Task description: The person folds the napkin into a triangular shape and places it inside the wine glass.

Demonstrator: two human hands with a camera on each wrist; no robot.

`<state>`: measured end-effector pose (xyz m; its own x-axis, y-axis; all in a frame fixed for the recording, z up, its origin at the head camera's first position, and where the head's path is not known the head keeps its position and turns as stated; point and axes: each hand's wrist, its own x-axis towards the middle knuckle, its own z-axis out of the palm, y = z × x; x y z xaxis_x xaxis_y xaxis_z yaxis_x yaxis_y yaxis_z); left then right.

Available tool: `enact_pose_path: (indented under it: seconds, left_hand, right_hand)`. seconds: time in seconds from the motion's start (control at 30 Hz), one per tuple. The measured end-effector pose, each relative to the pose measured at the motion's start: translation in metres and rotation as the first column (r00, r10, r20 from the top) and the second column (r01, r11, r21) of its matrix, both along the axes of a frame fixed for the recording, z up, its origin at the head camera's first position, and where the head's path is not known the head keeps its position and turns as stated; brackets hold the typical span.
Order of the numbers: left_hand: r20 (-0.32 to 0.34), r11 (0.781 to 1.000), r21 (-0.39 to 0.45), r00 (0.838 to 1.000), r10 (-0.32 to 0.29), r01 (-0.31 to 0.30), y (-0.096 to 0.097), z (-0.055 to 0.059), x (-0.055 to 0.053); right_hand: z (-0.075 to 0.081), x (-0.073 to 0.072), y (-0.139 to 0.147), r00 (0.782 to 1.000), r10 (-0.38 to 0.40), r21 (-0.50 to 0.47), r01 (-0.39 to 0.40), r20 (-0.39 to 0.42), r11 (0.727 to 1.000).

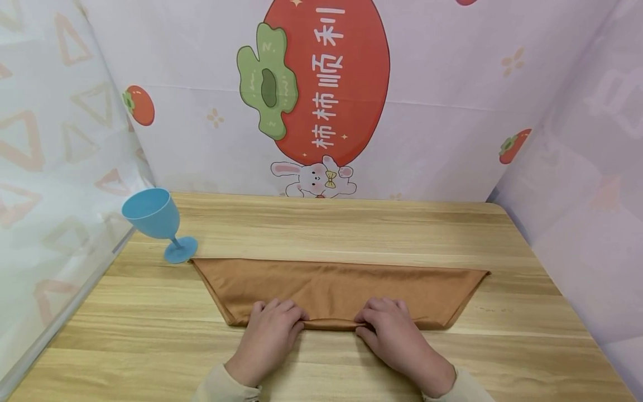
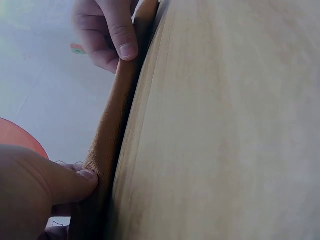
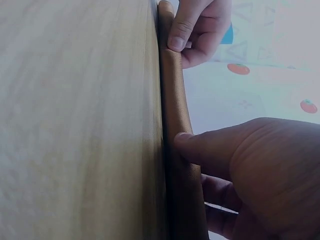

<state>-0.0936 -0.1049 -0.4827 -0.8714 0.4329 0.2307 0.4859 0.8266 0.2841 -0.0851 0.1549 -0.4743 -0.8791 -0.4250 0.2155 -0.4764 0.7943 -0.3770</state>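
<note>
A brown cloth napkin (image 1: 326, 285) lies folded into a long trapezoid, its wide side away from me and its near edge turned into a narrow roll. My left hand (image 1: 271, 335) pinches that roll left of the middle, with the thumb on the near side and the fingers over the top. On the other side of the middle, my right hand (image 1: 392, 335) holds the same edge. In the left wrist view, the left thumb (image 2: 75, 185) presses against the rolled cloth (image 2: 107, 125). The right wrist view shows the right thumb (image 3: 210, 147) pressing it likewise.
A blue plastic goblet (image 1: 156, 215) stands at the left, its foot close to the napkin's far left corner. The wooden table (image 1: 351, 229) meets a printed backdrop (image 1: 432, 139) behind and pale sheets on both sides.
</note>
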Motion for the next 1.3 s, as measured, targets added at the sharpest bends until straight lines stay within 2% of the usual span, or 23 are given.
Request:
enact_pose_path:
  seconds: [0.27, 0.43, 0.67, 0.93, 1.3]
  left_hand:
    - [0.009, 0.999, 0.039, 1.000, -0.006, 0.005, -0.0004, -0.0009, 0.0001]
    - [-0.013, 1.000, 0.031, 1.000, -0.005, 0.005, -0.0017, -0.0009, -0.0004]
    - [0.000, 1.000, 0.024, 1.000, -0.003, 0.003, -0.0023, -0.0002, -0.0012]
    - [0.002, 1.000, 0.018, 1.000, 0.005, -0.005, -0.0025, 0.0014, -0.0014]
    - [-0.015, 1.000, 0.010, 1.000, 0.003, -0.003, -0.0029, 0.0008, -0.0010]
  right_hand:
    - [-0.0001, -0.0001, 0.0001, 1.000, 0.003, 0.006, -0.003, 0.012, 1.000]
    - [0.0001, -0.0008, 0.0010, 1.000, -0.006, 0.017, 0.006, 0.017, 1.000]
    - [0.0001, -0.0023, -0.0002, 0.998, -0.031, -0.024, 0.032, 0.049, 0.999]
    - [-0.0005, -0.0023, 0.0002, 1.000, -0.023, -0.002, 0.023, 0.008, 1.000]
    - [0.0009, -0.0016, -0.0003, 1.000, -0.013, 0.007, 0.013, 0.009, 1.000]
